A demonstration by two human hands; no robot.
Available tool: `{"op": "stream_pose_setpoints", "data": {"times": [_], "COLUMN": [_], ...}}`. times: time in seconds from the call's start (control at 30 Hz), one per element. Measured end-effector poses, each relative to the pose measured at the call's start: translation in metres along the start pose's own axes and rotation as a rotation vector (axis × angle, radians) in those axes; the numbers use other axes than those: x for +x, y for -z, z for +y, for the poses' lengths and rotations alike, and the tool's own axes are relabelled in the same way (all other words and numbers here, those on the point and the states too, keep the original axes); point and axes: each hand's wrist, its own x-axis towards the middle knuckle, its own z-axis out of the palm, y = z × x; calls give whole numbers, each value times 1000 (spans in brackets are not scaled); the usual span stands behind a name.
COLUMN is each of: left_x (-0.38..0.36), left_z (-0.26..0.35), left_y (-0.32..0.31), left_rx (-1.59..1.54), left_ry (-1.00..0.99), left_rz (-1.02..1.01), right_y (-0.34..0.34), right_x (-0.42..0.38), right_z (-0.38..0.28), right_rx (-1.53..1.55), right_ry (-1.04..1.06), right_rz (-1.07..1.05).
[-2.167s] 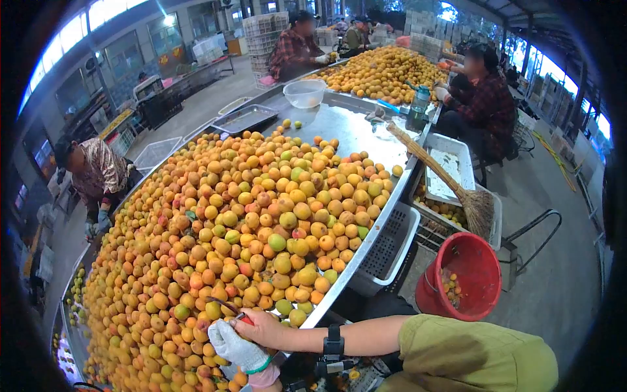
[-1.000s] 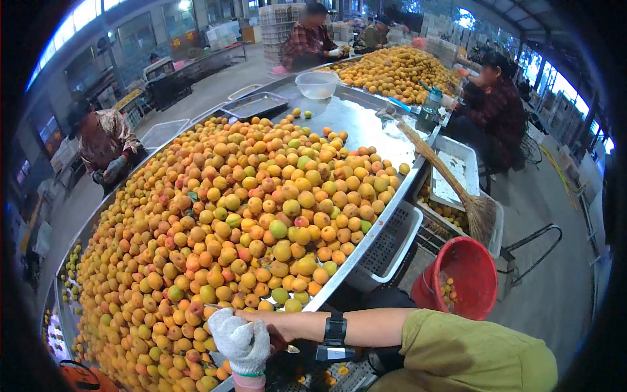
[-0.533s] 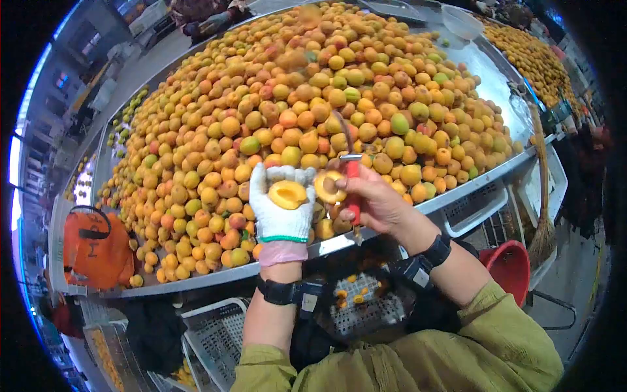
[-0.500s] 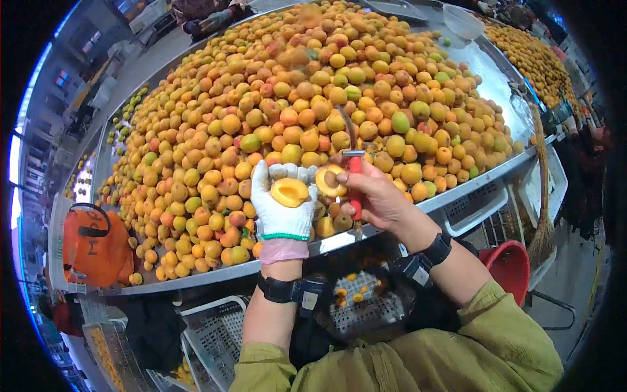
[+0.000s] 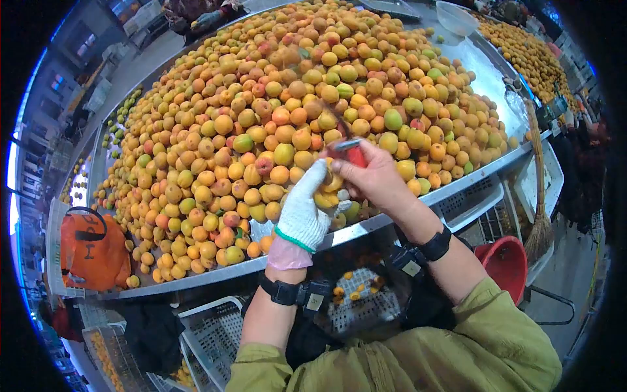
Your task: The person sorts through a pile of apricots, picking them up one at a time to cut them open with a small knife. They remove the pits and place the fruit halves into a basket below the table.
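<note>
My left hand (image 5: 305, 212), in a white knit glove with a green cuff, is closed around a cut apricot (image 5: 326, 199). Yellow flesh shows between its thumb and fingers. Right beside it, my bare right hand (image 5: 375, 179) grips a knife by its red handle (image 5: 356, 157). The thin curved blade points away over the fruit and is blurred. My right thumb and fingertips meet the left thumb near the apricot. Whether they also hold a piece of fruit is hidden. Both hands are above the near edge of a heap of apricots (image 5: 222, 153).
The heap lies on a metal table (image 5: 255, 266). An orange bag (image 5: 96, 251) stands at its left corner. Below are white crates (image 5: 219, 336), one holding apricot pieces. To the right are a red bucket (image 5: 506, 268) and a broom (image 5: 541, 228). A person's hands show at the far edge.
My hands have come together. The left, which lay palm up with an apricot half, has turned and curled its fingers. My right hand has tilted the knife and brought its fingers to the left hand.
</note>
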Motion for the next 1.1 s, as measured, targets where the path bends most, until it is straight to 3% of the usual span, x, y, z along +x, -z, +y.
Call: {"op": "stream_pose_setpoints", "data": {"times": [0.03, 0.1, 0.17, 0.23, 0.3, 0.37, 0.43, 0.53, 0.63, 0.7, 0.77, 0.83, 0.87, 0.9, 0.93, 1.03, 1.07, 1.1], "left_x": [-2, -3, -5, -3, -1, 5, 4, 5, 12, 8, 4, -2, 17, 2, 1, -5, -7, -8], "left_z": [1, 3, -2, -9, -20, -28, -32, -36, -41, -46, -57, -48, -42, -42, -37, -26, -20, -17], "left_y": [-1, -4, -14, -16, -16, -7, -10, -14, -3, -1, -3, -16, 27, -25, -33, -42, -46, -46], "left_rx": [0, -60, -49, -2, -8, -149, -167, -121, -218, -189, 404, 220, -1, 77, 112, 133, 198, 227], "left_ry": [1, 96, 124, 100, 124, 209, 271, 250, 293, 279, -136, 46, 270, 161, 156, 204, 94, 112], "left_rz": [1, 100, 137, 147, 159, -43, 8, 86, -56, -2, 47, 127, -185, 104, 73, 149, 218, 311], "right_y": [1, 8, 19, 26, 25, 22, 20, 17, 10, 6, -3, -3, 8, 17, 18, 32, 31, 31], "right_x": [2, 9, 9, 7, 9, 12, 14, 19, 18, 16, 11, 24, 23, 16, 10, 14, 14, 13], "right_z": [-2, -11, -15, -20, -23, -24, -23, -15, -13, -2, -1, 23, 20, -2, -22, -15, -7, 0], "right_rx": [0, 191, 270, 611, 643, 650, 642, 490, 434, 276, 159, 355, 165, 229, 308, 138, -59, -255], "right_ry": [-2, 150, 138, 67, 88, 195, 207, 337, 344, 352, 425, 409, 175, 153, 117, 42, 70, 92], "right_rz": [1, 275, 314, 272, 277, 382, 428, 434, 496, 479, 476, 431, 459, 419, 360, 321, 197, 72]}}
